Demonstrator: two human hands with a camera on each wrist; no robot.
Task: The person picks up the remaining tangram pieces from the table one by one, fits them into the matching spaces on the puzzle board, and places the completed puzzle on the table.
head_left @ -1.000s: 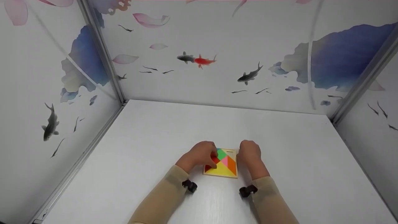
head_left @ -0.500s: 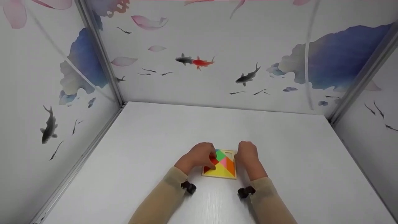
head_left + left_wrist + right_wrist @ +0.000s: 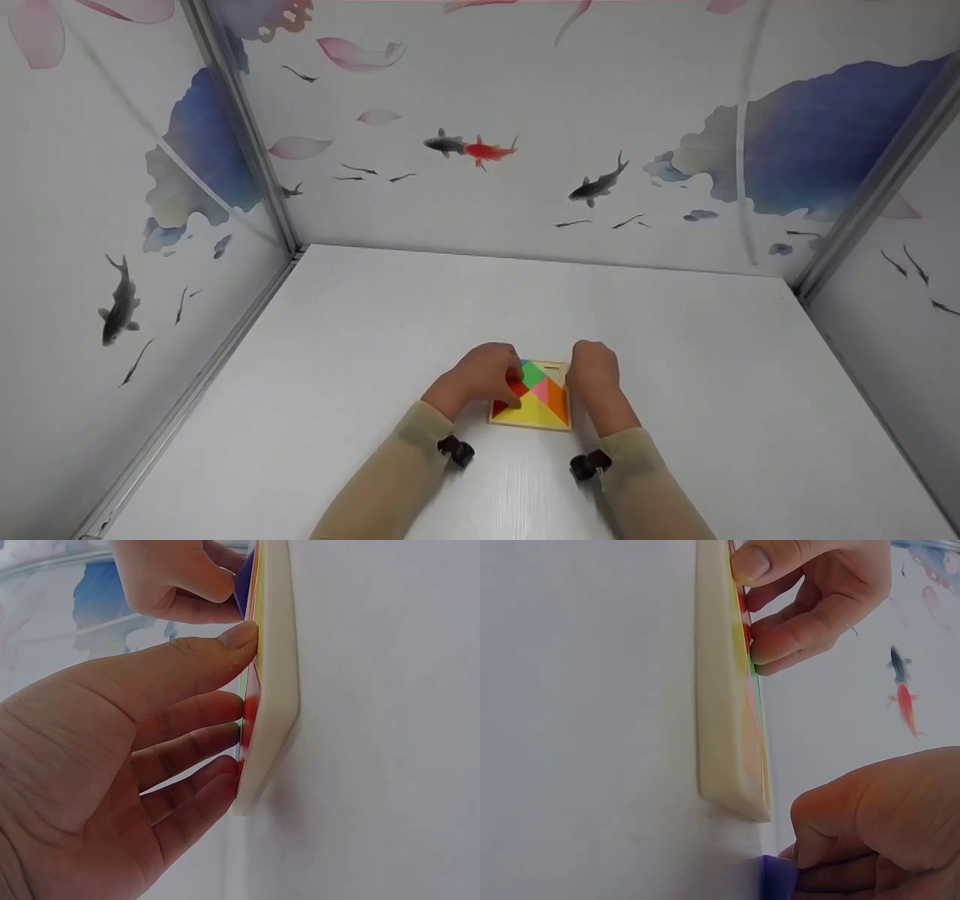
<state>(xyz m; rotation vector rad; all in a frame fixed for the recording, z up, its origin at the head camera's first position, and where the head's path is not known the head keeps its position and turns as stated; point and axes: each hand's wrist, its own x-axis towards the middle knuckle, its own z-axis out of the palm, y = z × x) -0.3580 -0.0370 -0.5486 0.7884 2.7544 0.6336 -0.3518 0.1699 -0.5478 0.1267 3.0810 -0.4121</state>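
Note:
A square tangram tray lies flat with colored pieces in it: yellow, green, pink, orange and red. The tray's far right corner shows bare wood. My left hand rests its thumb and fingertips on the tray's left part, spread over the red and yellow pieces. At the right edge, my right hand pinches a purple tangram piece; in the right wrist view this piece is just past the tray's end. The head view hides it behind that hand.
The white tabletop extends around the tray. Printed panels with fish and petals, such as the back wall, enclose it on the left, back and right. Each wrist carries a small black camera.
My right hand has shifted slightly left, closer against the tray's right edge. The left hand keeps its place on the tray. The head view has tilted a little.

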